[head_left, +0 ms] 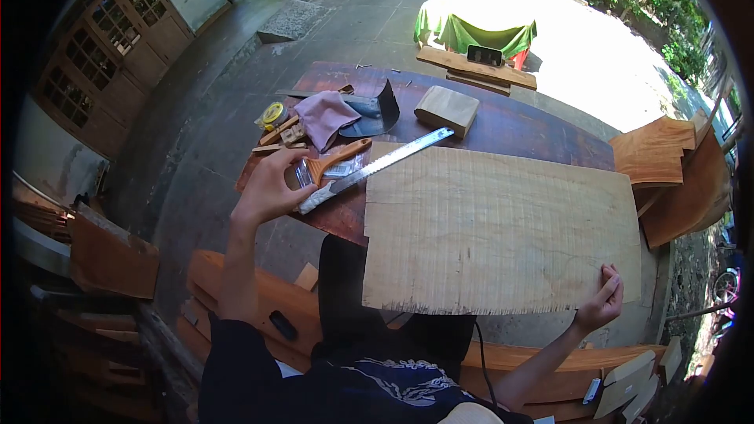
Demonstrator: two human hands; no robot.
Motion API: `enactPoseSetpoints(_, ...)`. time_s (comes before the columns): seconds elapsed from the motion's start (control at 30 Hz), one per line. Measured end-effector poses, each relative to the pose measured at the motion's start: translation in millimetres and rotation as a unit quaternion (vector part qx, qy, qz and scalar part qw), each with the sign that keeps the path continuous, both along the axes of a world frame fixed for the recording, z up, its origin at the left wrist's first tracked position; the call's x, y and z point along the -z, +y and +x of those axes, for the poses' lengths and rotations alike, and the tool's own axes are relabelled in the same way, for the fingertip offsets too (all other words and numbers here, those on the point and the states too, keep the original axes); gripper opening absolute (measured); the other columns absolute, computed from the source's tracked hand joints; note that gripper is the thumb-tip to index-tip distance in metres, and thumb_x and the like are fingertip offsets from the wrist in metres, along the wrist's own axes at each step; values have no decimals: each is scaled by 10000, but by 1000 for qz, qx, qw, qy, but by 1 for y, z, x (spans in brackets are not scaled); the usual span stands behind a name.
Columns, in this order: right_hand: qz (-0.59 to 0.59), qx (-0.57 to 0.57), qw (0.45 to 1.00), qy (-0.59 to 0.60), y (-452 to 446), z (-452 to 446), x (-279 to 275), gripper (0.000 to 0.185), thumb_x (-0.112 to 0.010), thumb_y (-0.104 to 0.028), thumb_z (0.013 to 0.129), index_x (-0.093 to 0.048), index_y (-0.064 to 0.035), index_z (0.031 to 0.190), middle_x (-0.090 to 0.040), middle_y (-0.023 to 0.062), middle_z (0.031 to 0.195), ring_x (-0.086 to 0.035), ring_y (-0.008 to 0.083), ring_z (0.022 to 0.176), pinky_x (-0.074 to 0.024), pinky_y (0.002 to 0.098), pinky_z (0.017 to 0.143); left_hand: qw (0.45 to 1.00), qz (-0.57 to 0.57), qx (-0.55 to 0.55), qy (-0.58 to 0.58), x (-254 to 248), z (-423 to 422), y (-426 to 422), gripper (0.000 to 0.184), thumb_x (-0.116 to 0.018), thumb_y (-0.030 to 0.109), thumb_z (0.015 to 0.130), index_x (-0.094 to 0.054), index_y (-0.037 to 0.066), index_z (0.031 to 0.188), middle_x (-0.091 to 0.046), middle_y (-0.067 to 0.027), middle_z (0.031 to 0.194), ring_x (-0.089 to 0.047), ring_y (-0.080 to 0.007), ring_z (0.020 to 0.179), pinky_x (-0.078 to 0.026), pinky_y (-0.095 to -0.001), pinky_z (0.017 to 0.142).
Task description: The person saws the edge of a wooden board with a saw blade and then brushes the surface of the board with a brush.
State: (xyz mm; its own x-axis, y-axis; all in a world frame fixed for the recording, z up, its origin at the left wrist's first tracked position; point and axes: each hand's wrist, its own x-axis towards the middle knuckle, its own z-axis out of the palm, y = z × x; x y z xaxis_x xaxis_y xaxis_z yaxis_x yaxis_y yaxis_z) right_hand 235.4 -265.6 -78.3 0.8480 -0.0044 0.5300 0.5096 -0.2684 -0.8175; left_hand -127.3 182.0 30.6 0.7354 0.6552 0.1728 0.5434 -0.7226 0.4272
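A wide, pale wooden board (503, 228) lies over the near right part of the dark table, its near edge jagged. My right hand (601, 302) has its fingers closed on the board's near right corner. At the table's left, my left hand (275, 184) is curved round the metal band of a paintbrush (334, 159) with an orange handle, thumb and fingers on either side. A long silver saw blade (393, 163) slants beside the brush and across the board's far left corner; its near end is by my left thumb.
On the dark table (542, 129) are a wood block (448, 108), a pink cloth (324, 118), a dark curved sheet (377, 114) and a yellow tape roll (272, 115). Curved wooden pieces (656, 153) stand at the right. Beyond, a phone (484, 55) rests on planks.
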Motion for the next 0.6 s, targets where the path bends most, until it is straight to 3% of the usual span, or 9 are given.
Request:
enactPoseSetpoints(0.07,6,1,1000,5,2,-2,-2,328,-444,-141,1045,-681,67,955,-709,151,978,-651,288,1087,-509,375,940,1000,-11,-22,4,-8,1,-3,611,-834,229,695,-626,4,1223,-674,-170,1151,-667,-287,1075,-519,-364,949)
enactPoseSetpoints(0.27,-9,-3,1000,2,-1,0,-2,313,-453,-133,1037,-682,69,964,-710,153,996,-647,283,1097,-510,373,952,986,135,7,-101,-10,-3,6,639,-845,216,654,-622,-4,1212,-683,-170,1123,-682,-284,1024,-536,-372,915)
enactPoseSetpoints(0.3,-11,-6,1000,4,-1,-1,-3,306,-457,-128,1035,-681,70,967,-709,154,998,-646,282,1101,-509,372,957,980,164,-2,-108,-15,-3,2,679,-846,191,626,-616,-13,1232,-680,-167,1142,-676,-244,1025,-532,-341,910)
enactPoseSetpoints(0.4,-48,-15,999,15,-7,3,-3,296,-496,-141,1049,-669,92,989,-691,164,1051,-636,254,1109,-542,351,979,972,124,21,-198,-23,4,-24,678,-847,186,614,-621,-6,1224,-674,-155,1162,-664,-238,1069,-533,-341,901)
enactPoseSetpoints(0.5,-24,-4,998,65,2,5,-11,241,-539,-120,1020,-678,70,968,-709,137,1003,-638,247,1116,-507,355,971,969,47,117,-214,-6,14,-48,679,-844,173,608,-623,6,1228,-669,-134,1179,-649,-228,1112,-536,-343,925)
enactPoseSetpoints(0.6,-50,-20,996,65,0,19,-11,239,-560,-132,1019,-674,69,959,-709,130,1025,-638,220,1111,-504,339,972,958,-97,141,-230,14,27,-74,657,-834,153,627,-619,1,1229,-658,-120,1190,-644,-221,1123,-531,-342,960)
